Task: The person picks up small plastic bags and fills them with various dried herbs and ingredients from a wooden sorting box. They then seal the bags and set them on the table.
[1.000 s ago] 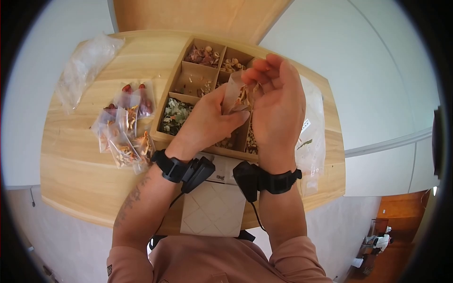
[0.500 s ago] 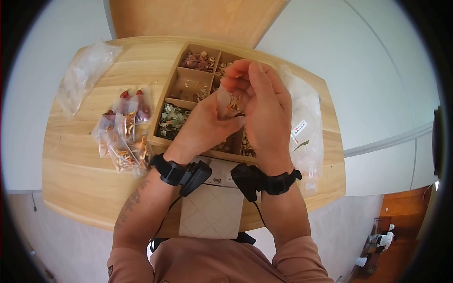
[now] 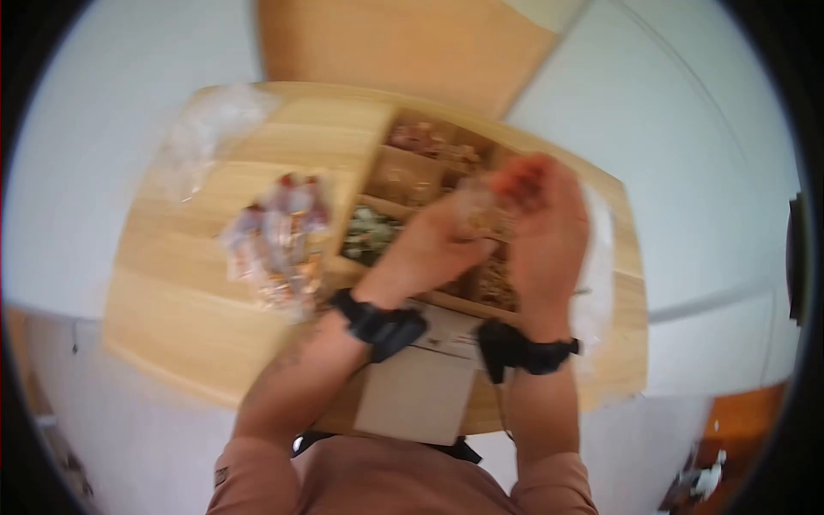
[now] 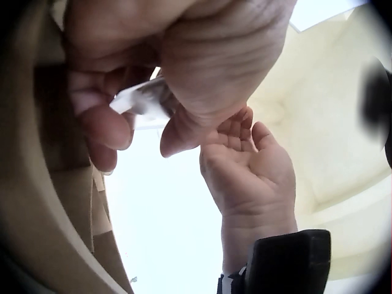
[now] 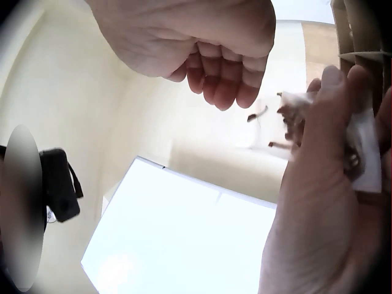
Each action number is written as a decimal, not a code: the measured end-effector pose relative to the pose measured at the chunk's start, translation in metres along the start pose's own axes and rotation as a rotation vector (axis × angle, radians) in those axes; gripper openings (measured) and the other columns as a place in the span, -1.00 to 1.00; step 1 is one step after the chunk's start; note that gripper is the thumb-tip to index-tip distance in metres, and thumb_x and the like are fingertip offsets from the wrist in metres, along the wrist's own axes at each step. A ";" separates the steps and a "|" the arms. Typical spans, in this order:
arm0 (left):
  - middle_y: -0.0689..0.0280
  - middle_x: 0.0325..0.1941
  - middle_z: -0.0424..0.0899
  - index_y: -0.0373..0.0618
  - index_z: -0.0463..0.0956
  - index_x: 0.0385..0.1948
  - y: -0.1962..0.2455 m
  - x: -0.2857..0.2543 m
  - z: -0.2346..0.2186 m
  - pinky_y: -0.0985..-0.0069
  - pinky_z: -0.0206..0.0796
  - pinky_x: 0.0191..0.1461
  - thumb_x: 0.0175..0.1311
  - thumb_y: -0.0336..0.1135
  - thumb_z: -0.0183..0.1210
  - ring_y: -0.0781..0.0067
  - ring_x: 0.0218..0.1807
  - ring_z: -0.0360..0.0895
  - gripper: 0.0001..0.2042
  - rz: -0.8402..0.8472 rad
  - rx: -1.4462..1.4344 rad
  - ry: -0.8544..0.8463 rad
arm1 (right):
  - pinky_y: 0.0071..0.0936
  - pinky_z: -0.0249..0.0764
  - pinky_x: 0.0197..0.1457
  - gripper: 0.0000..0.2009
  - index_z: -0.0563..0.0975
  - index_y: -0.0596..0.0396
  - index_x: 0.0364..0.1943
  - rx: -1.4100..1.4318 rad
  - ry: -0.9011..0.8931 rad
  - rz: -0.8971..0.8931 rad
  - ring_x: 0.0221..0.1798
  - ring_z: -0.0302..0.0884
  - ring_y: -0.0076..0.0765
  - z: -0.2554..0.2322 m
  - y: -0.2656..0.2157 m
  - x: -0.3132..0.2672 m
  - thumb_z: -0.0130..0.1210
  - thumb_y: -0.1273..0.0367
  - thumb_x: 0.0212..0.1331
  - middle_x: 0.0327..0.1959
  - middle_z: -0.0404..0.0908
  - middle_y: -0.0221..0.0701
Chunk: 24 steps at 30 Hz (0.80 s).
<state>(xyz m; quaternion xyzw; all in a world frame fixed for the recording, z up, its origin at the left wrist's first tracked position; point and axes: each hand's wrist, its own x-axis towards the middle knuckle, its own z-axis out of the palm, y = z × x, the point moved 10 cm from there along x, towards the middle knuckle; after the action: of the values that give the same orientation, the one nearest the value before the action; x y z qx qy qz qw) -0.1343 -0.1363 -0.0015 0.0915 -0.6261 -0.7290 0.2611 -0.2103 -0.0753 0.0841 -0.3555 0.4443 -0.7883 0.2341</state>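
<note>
My left hand [image 3: 433, 249] pinches a small clear bag [image 3: 479, 206] over the sectioned cardboard box [image 3: 463, 305]. Brown dried strips show through its film in the right wrist view, with the left thumb lying along the bag [image 5: 367, 147]. Cupped beside the bag's mouth is my right hand [image 3: 551, 240], its fingers loosely bent and nothing visible in the palm [image 4: 248, 171]. A few loose dried strips [image 5: 257, 114] hang in the air between the right fingers [image 5: 229, 86] and the bag. Green dried leaves [image 3: 371, 233] fill the box's near-left compartment.
Several small filled bags [image 3: 279, 249] lie left of the box, some with red pieces. A large crumpled plastic bag [image 3: 206, 137] sits at the table's back left, another plastic bag [image 3: 605, 292] at the right. A pale flat pad [image 3: 416, 395] lies between me and the box.
The head view has swung, moving the whole scene rightward and down, with blur. Both hands keep their places over the box; the bag stays in the left hand, the right fingers still bent beside it.
</note>
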 end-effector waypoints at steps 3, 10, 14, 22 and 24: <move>0.39 -0.16 0.66 -0.02 0.35 0.23 0.011 -0.011 -0.001 0.70 0.34 -0.45 0.25 -0.43 0.28 0.76 -0.41 0.52 -0.50 -0.113 0.003 -0.022 | -0.37 0.53 0.05 -0.72 0.52 0.24 -0.09 0.019 0.120 -0.047 -0.17 0.56 -0.35 -0.030 -0.006 0.008 -0.09 0.27 0.49 -0.18 0.59 -0.29; 0.34 -0.12 0.63 -0.07 0.39 0.19 0.037 -0.028 -0.022 0.65 0.46 -0.39 0.24 -0.45 0.30 0.65 -0.33 0.59 -0.53 -0.193 -0.014 -0.023 | -0.37 0.54 0.04 -0.76 0.52 0.22 -0.05 -0.079 0.078 0.121 -0.15 0.56 -0.39 -0.045 0.021 0.008 -0.04 0.31 0.46 -0.14 0.59 -0.33; 0.23 0.03 0.61 -0.10 0.40 0.18 0.054 -0.068 -0.060 0.61 0.55 -0.27 0.29 -0.53 0.24 0.48 -0.06 0.66 -0.58 -0.234 0.035 0.055 | -0.48 0.58 -0.03 -0.79 0.52 0.22 0.01 -0.188 0.005 0.232 -0.17 0.58 -0.47 -0.032 0.042 -0.001 0.01 0.40 0.43 -0.15 0.63 -0.33; 0.08 0.05 0.67 -0.18 0.36 0.21 0.077 -0.163 -0.159 0.54 0.52 -0.18 0.30 -0.55 0.23 0.35 0.03 0.67 -0.56 -0.329 0.192 0.348 | -0.56 0.57 -0.07 -0.81 0.53 0.25 -0.02 -0.491 -0.221 0.248 -0.22 0.64 -0.51 -0.002 0.053 -0.010 0.02 0.46 0.39 -0.23 0.71 -0.33; 0.08 0.05 0.67 -0.18 0.36 0.21 0.071 -0.182 -0.176 0.55 0.50 -0.17 0.29 -0.52 0.26 0.38 0.01 0.68 -0.55 -0.327 0.264 0.348 | -0.57 0.57 -0.09 -0.81 0.54 0.23 -0.03 -0.600 -0.258 0.276 -0.22 0.64 -0.53 -0.001 0.058 -0.013 0.03 0.45 0.38 -0.24 0.71 -0.33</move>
<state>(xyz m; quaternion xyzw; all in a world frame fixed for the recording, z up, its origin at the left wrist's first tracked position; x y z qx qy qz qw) 0.1196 -0.2044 -0.0036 0.3482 -0.6384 -0.6469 0.2294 -0.2001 -0.0950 0.0287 -0.4417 0.6666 -0.5322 0.2780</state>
